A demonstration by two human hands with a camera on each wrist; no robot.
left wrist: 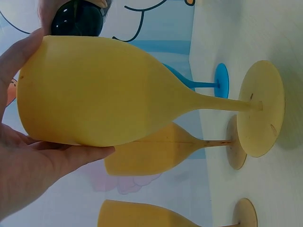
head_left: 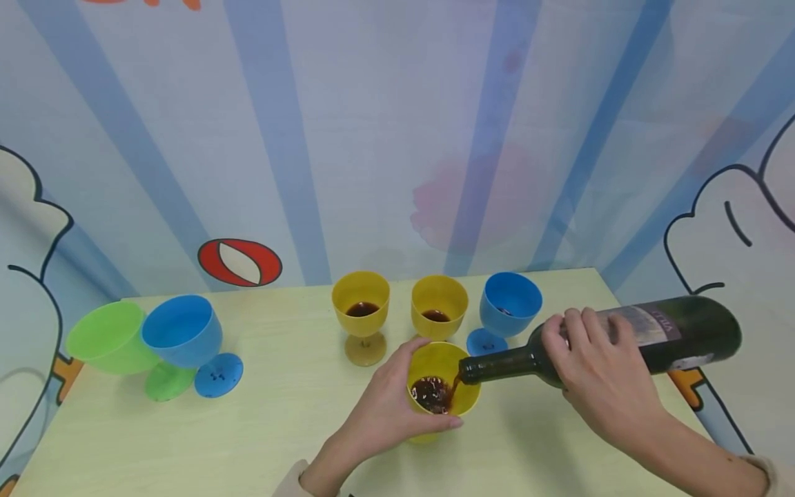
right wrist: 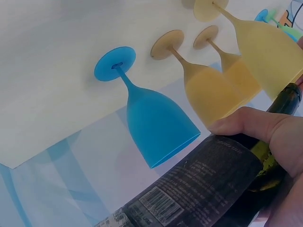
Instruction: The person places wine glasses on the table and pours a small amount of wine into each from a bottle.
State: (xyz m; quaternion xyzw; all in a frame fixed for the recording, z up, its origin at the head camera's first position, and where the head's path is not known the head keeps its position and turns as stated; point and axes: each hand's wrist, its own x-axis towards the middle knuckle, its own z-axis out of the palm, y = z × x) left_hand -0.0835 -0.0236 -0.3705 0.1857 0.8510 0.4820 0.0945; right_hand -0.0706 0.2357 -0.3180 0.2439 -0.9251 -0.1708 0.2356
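My left hand (head_left: 394, 407) grips the bowl of a yellow goblet (left wrist: 104, 90) near its rim, thumb on one side and fingers on the other. Dark red-brown liquid (head_left: 431, 393) lies in this goblet. My right hand (head_left: 602, 379) holds a dark green wine bottle (head_left: 695, 331) around its shoulder, tipped nearly level. The bottle's mouth is at the goblet's rim, and a thin stream runs from it into the bowl. A printed label with a barcode (right wrist: 161, 205) shows on the bottle in the right wrist view.
Behind stand two more yellow goblets (head_left: 360, 297) (head_left: 439, 297) with dark liquid in them, and a blue goblet (head_left: 511, 304) beside them. At the left are a green goblet (head_left: 112, 338) and another blue goblet (head_left: 183, 331). A printed backdrop (head_left: 385, 138) borders the pale table (head_left: 279, 414).
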